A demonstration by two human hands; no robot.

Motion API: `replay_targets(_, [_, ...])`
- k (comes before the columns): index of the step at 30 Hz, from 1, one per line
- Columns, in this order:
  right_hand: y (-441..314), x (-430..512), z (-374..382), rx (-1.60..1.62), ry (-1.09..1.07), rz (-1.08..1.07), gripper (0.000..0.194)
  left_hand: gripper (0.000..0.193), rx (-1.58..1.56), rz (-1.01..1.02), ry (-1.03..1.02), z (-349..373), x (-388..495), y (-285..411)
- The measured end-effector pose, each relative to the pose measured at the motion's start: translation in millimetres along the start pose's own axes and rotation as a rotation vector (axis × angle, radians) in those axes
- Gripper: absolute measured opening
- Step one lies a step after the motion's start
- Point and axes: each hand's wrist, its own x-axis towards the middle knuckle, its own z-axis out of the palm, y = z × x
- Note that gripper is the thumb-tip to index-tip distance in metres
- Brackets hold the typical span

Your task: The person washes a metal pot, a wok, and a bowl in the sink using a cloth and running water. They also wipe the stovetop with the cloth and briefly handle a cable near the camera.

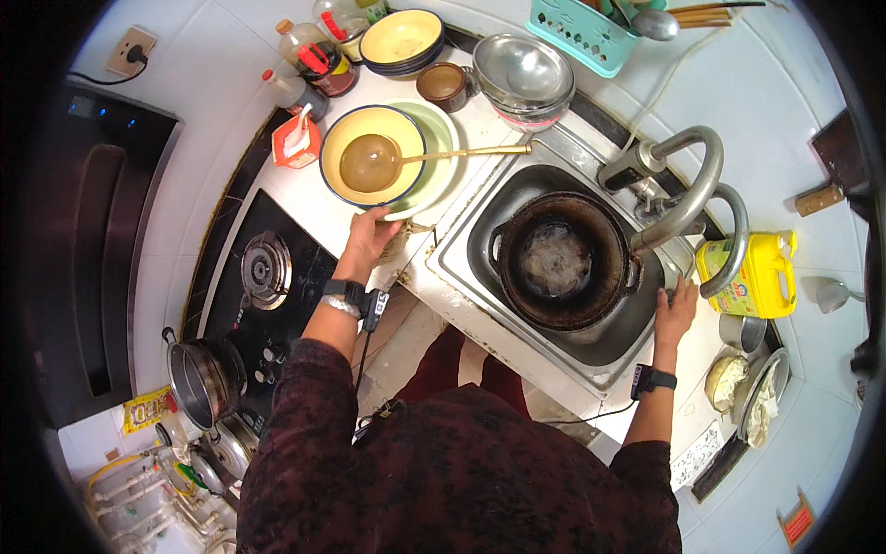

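Observation:
My left hand (370, 237) is at the near rim of a yellow enamel bowl (333, 163) with a dark blue edge, which overlaps a pale green basin (443, 149). Its fingertips meet the rims; how firmly they grip is hidden. A ladle (370, 164) lies in the yellow bowl, its handle pointing right across the basin. My right hand (675, 315) rests at the right edge of the steel sink (595, 384), fingers apart, with no held object visible. Inside the sink sits a blackened two-handled wok (554, 260), a pale worn patch on its bottom.
A curved faucet (706, 187) reaches over the sink beside a yellow detergent jug (751, 277). Metal bowls (522, 73) are stacked behind. Sauce bottles (325, 66) and a red salt container (296, 142) line the back left. A gas hob (266, 270) holds a pot (201, 381).

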Motion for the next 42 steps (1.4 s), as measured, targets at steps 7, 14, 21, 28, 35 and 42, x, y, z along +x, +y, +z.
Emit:
replay_targets(7, [-187.0, 30.6, -16.3, 0.640, -0.072, -0.484, 0.042, 0.078, 0.514, 0.481, 0.150, -20.9, -8.1, 54.4])
replay_targets(14, [-337.3, 88.0, -4.9, 0.246, 0.011, -0.824, 0.038, 0.055, 0.893, 0.715, 0.301, -18.0, 12.3, 70.2])
replay_targets(21, [-356.5, 58.0, 28.3, 0.510, -0.503, -0.646, 0.028, 0.040, 0.880, 0.666, 0.294, -11.8, 4.9, 86.9])
replay_targets(28, [-335.9, 0.8, -7.1, 0.730, -0.552, -0.241, 0.027, 0.044, 0.809, 0.560, 0.209, -13.8, 17.9, 96.5])
replay_targets(35, [-344.7, -24.2, -31.1, 0.729, -0.539, -0.134, 0.026, 0.052, 0.945, 0.562, 0.054, -5.2, 33.1, 91.5])
replay_targets(42, [-337.4, -43.1, -42.5, 0.905, -0.593, 0.095, 0.024, 0.074, 0.400, 0.114, -0.148, 23.8, 15.3, 81.1])
